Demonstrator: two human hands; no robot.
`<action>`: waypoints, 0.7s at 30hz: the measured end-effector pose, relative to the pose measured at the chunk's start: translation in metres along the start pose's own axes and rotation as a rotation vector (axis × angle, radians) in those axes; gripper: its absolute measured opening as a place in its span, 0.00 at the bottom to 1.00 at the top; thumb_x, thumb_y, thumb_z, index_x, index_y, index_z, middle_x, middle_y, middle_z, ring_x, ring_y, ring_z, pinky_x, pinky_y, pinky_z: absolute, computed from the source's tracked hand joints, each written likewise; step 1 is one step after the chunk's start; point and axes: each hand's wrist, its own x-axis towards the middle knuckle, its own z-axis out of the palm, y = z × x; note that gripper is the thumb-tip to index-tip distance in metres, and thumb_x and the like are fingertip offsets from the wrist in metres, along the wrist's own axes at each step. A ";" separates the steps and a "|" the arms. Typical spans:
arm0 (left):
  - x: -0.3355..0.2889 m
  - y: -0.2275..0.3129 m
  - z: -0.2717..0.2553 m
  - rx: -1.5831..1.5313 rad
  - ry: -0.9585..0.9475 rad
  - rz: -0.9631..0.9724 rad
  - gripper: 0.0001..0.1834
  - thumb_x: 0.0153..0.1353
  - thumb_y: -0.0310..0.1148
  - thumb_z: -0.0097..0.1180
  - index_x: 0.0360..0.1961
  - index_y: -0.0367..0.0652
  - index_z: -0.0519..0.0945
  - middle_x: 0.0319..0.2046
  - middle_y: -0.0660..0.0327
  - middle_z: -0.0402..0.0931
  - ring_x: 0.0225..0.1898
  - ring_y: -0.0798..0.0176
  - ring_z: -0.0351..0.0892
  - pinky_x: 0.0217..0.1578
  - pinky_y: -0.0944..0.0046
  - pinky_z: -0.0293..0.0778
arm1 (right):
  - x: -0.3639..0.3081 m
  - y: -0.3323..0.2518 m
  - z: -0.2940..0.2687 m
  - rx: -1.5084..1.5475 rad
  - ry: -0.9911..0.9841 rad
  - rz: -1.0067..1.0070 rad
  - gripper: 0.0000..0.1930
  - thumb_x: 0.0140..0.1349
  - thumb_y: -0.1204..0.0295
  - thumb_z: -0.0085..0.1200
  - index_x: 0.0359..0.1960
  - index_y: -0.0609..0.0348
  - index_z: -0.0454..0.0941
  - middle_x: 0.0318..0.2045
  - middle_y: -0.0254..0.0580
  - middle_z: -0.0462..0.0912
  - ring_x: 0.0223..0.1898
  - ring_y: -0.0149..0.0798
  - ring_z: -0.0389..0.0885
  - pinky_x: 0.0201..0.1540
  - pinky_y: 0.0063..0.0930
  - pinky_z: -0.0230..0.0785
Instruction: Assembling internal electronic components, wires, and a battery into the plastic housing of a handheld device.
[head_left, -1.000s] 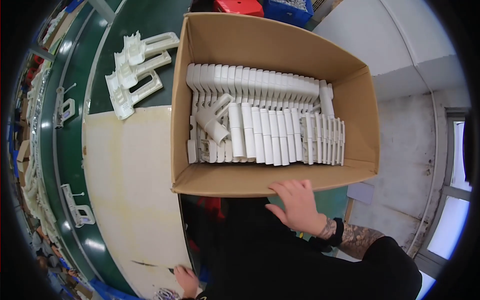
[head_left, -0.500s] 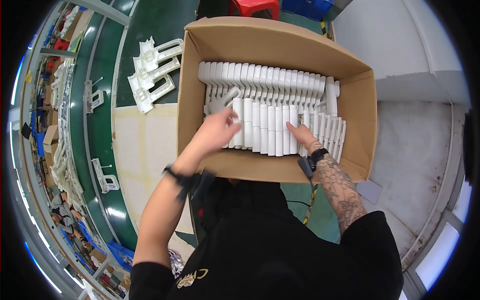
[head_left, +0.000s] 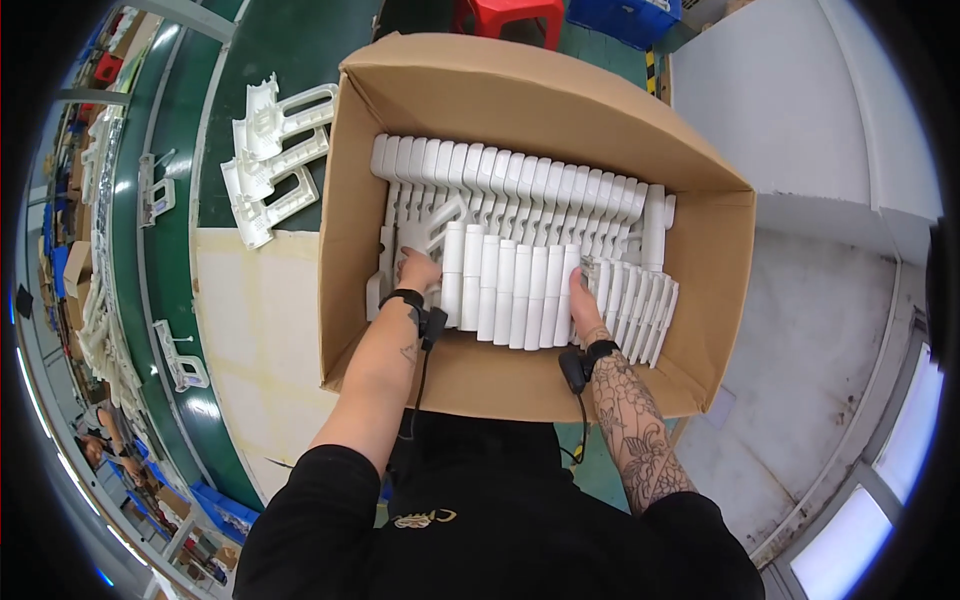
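Observation:
A large open cardboard box [head_left: 540,75] stands in front of me with white plastic parts in it. Along its far side runs a row of white parts with rounded tops [head_left: 510,180]. Nearer me, a second row of white plastic parts [head_left: 505,290] stands packed side by side. My left hand [head_left: 418,272] is down at this row's left end, fingers partly curled and partly hidden. At its right end my right hand [head_left: 583,305] presses with the thumb along the last part, the other fingers mostly hidden. The row is held between both hands.
Several loose white plastic parts with looped handles [head_left: 270,150] lie on the green surface left of the box. A green conveyor [head_left: 150,260] carries more parts. Beyond the box are a red stool [head_left: 515,15] and a blue crate [head_left: 625,18]. A co-worker [head_left: 115,445] is at far left.
My left hand has moved from above the near row down beside its left end. My right hand has settled lower against the right end. The whole view has shifted slightly.

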 end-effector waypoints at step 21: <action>-0.090 0.005 -0.060 -0.630 -0.330 0.070 0.42 0.43 0.19 0.54 0.67 0.31 0.65 0.45 0.50 0.76 0.45 0.53 0.78 0.42 0.54 0.78 | 0.028 0.000 -0.002 0.696 -0.355 0.179 0.43 0.71 0.32 0.42 0.74 0.54 0.64 0.70 0.42 0.72 0.69 0.43 0.72 0.71 0.42 0.65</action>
